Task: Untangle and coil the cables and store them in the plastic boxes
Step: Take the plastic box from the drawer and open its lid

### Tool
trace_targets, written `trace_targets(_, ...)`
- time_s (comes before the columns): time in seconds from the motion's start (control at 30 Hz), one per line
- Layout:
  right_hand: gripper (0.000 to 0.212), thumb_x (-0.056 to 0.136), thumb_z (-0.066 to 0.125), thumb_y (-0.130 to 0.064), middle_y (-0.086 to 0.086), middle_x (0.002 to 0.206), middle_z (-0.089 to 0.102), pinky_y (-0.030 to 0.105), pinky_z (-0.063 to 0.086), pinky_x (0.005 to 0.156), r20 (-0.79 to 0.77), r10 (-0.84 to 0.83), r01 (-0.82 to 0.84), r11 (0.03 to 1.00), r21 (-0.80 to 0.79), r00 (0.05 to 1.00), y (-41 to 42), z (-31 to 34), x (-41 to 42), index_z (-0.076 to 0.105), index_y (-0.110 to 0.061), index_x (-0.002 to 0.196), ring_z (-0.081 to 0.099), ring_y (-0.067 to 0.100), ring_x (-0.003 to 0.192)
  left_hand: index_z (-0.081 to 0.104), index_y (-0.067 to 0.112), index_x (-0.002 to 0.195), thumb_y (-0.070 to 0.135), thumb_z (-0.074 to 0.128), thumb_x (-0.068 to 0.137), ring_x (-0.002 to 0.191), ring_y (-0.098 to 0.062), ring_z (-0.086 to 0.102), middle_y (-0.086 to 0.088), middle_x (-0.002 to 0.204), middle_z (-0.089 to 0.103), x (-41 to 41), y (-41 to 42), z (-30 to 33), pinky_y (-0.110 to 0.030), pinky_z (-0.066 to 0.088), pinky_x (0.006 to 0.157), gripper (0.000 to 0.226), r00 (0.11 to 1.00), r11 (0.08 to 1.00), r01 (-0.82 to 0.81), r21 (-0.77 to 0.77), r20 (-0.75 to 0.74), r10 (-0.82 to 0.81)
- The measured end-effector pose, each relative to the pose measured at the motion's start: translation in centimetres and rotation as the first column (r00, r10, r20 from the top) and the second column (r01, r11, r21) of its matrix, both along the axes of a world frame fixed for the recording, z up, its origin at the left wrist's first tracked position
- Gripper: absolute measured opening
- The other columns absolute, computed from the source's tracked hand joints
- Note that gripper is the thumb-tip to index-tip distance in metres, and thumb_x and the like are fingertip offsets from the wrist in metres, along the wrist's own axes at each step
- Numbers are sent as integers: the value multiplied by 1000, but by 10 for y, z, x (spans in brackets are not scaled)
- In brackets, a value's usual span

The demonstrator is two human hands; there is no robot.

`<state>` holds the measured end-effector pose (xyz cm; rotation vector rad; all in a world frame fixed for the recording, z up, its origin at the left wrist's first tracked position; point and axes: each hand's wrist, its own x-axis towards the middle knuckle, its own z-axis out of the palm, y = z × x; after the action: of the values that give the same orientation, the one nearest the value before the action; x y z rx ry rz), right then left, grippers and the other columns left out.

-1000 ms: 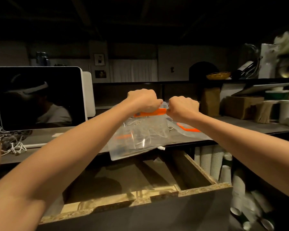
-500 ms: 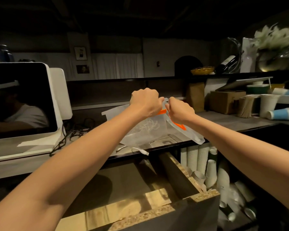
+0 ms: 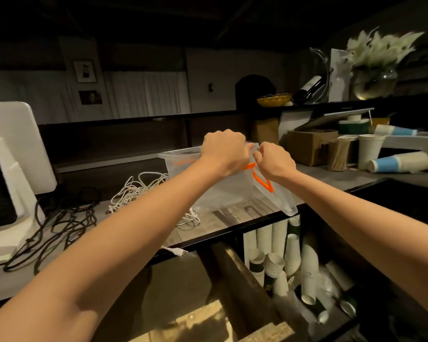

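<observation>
Both fists are raised above the counter, gripping a clear plastic box (image 3: 223,191) with orange clips. My left hand (image 3: 224,150) holds its top rim. My right hand (image 3: 274,160) pinches the rim just to the right, above an orange clip (image 3: 262,180). The box is tilted and looks empty inside. A tangled pile of white cables (image 3: 139,191) lies on the counter to the left of the box. More to the left sprawls a knot of black cables (image 3: 59,223). A white plug (image 3: 177,251) hangs over the counter's front edge.
A white monitor (image 3: 13,169) stands at the left. Cardboard boxes (image 3: 309,146) and paper cups (image 3: 371,150) crowd the right of the counter (image 3: 232,218). Stacks of cups (image 3: 279,243) fill the shelf below. An open wooden drawer (image 3: 245,275) juts out under the counter.
The view swung right, so the monitor slid left. The white cables that were inside the box now lie on the counter; both hands still grip the box's rim.
</observation>
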<state>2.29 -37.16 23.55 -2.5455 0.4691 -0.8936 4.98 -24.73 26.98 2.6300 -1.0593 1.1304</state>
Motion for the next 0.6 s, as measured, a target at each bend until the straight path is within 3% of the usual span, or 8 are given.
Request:
trace_targets(0.17, 20, 100, 43, -28, 13, 103, 62, 33, 37, 71, 26, -26, 23, 997, 78, 999, -30, 1, 13, 55, -13, 93, 54, 28, 88, 54, 20, 83, 42, 37, 101, 82, -30, 61, -6, 87, 64, 23, -27, -7, -35, 40, 68, 34, 995, 993, 93, -77, -24, -95)
trace_targets(0.27, 21, 100, 44, -29, 12, 103, 63, 35, 42, 74, 46, -49, 43, 991, 123, 998, -47, -1, 24, 58, -14, 99, 59, 30, 96, 47, 22, 79, 42, 38, 101, 79, -28, 62, -2, 78, 56, 38, -43, -16, -37, 46, 70, 32, 979, 974, 174, -143, -78, -186)
trace_targets(0.37, 20, 100, 43, -30, 11, 104, 63, 42, 49, 83, 55, -47, 37, 985, 166, 997, -63, -8, 38, 56, -15, 99, 59, 29, 96, 51, 20, 78, 43, 38, 102, 76, -24, 59, -2, 78, 57, 53, -60, -23, -34, 41, 65, 35, 972, 967, 193, -167, -100, -211)
trace_targets(0.47, 24, 101, 38, -30, 11, 106, 61, 46, 48, 88, 36, -33, 25, 979, 202, 999, -76, -18, 54, 55, -13, 104, 57, 29, 98, 53, 21, 80, 42, 38, 102, 80, -25, 59, -6, 87, 65, 69, -74, -31, -34, 40, 67, 34, 969, 968, 191, -162, -125, -212)
trace_targets(0.6, 26, 103, 32, -25, 10, 103, 55, 41, 43, 83, 3, 4, -5, 974, 228, 1000, -91, -26, 79, 52, -8, 108, 53, 28, 96, 54, 19, 79, 42, 36, 102, 80, -27, 62, -6, 87, 67, 93, -88, -46, -36, 45, 69, 37, 962, 965, 189, -180, -166, -219)
